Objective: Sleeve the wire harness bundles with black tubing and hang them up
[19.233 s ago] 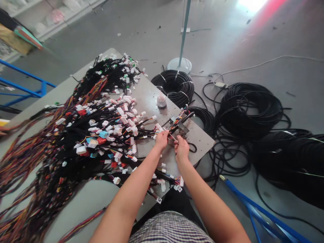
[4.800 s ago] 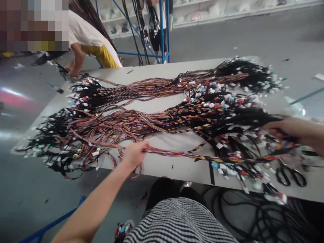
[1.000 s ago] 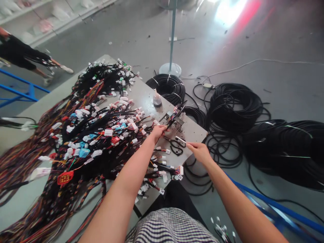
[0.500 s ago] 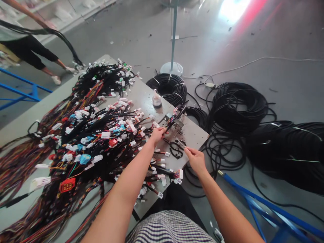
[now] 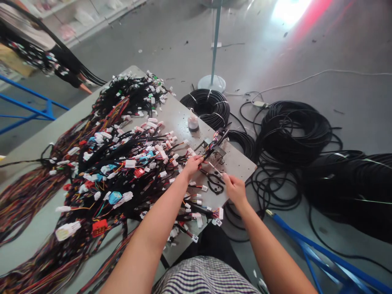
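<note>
My left hand point(image 5: 192, 165) is closed on a multicoloured wire bundle point(image 5: 214, 143) that runs up into a small metal fixture point(image 5: 219, 150) at the table corner. My right hand point(image 5: 233, 187) pinches a thin pale strip point(image 5: 216, 168), perhaps a cable tie, pointing toward that bundle. Black-handled scissors point(image 5: 214, 183) lie on the grey table point(image 5: 179, 118) between my two hands. A large heap of wire harnesses point(image 5: 113, 163) with white, blue and red connectors covers the table to the left.
A small clear bottle point(image 5: 192, 122) stands near the far table edge. Big coils of black cable point(image 5: 295, 132) lie on the floor to the right. A stand with a round white base point(image 5: 212, 83) is behind. Blue metal bars point(image 5: 318, 257) cross the lower right. Another person point(image 5: 65, 65) carries harnesses at upper left.
My right hand has moved up and left toward the bundle with the strip. My left hand has kept its grip on the wires. The person at upper left has moved with a harness.
</note>
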Motion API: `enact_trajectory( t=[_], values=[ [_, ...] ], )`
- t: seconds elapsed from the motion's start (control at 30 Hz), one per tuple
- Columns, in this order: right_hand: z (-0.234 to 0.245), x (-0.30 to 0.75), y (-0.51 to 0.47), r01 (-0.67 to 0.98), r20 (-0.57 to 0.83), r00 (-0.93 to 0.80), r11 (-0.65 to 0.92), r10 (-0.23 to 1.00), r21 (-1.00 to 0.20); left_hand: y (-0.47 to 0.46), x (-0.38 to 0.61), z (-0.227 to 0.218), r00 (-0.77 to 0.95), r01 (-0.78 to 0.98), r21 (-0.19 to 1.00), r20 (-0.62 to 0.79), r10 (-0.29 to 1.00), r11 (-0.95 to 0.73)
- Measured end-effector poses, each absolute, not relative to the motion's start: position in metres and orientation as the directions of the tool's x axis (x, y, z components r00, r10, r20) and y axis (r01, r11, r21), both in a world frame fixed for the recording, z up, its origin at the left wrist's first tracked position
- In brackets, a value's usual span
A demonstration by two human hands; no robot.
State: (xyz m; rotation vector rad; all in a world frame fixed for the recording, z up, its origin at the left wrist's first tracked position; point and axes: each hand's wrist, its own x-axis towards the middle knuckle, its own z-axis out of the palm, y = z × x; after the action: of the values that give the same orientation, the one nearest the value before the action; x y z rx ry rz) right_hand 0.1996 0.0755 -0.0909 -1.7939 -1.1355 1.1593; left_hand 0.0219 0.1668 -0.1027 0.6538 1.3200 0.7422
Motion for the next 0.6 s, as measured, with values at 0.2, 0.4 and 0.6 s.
enact_trajectory(
  t=[0.2, 0.4, 0.6],
  values=[
    [-0.081, 0.172, 0.14, -0.248, -0.833, -0.06, -0.817, 0.55, -0.521, 0.162, 0.019, -0.109, 0.134, -0.106, 0.814, -0.557, 0.82, 0.57],
    [-0.1, 0.108, 0.151, -0.391, -0.712, 0.341, -0.596, 0.614, -0.701, 0.167, 0.029, -0.126, -0.05, 0.121, 0.852, -0.506, 0.861, 0.509],
    [-0.113, 0.208, 0.167, 0.369, -0.556, -0.277, -0.448, 0.784, -0.815, 0.167, 0.025, -0.121, -0.018, 0.218, 0.81, -0.554, 0.832, 0.544]
  ],
)
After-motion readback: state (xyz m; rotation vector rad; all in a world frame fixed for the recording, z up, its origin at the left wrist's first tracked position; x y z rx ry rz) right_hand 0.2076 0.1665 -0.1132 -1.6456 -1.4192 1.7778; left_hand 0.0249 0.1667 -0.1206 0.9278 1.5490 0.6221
